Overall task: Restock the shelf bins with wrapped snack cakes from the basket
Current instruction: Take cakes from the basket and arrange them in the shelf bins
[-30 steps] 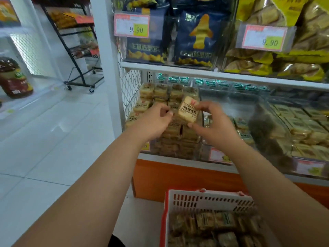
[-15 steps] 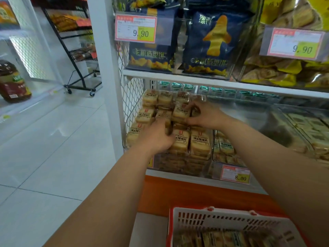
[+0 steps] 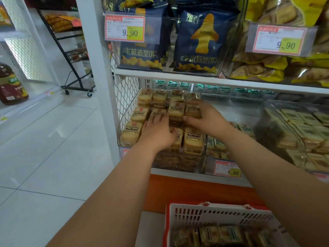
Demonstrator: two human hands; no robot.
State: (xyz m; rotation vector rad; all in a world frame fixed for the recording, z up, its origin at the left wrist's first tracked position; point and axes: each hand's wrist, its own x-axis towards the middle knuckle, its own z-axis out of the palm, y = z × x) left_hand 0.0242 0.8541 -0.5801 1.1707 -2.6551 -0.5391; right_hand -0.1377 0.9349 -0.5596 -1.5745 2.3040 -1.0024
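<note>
Both hands work in the clear shelf bin [image 3: 179,163] at centre frame, which is stacked with wrapped snack cakes [image 3: 142,114]. The left hand [image 3: 157,131] lies flat, fingers straight, pressing on the cakes. The right hand [image 3: 204,118] curls its fingers and thumb round one cake [image 3: 193,111] on the top layer. The basket [image 3: 220,213], lower right, holds more cakes.
</note>
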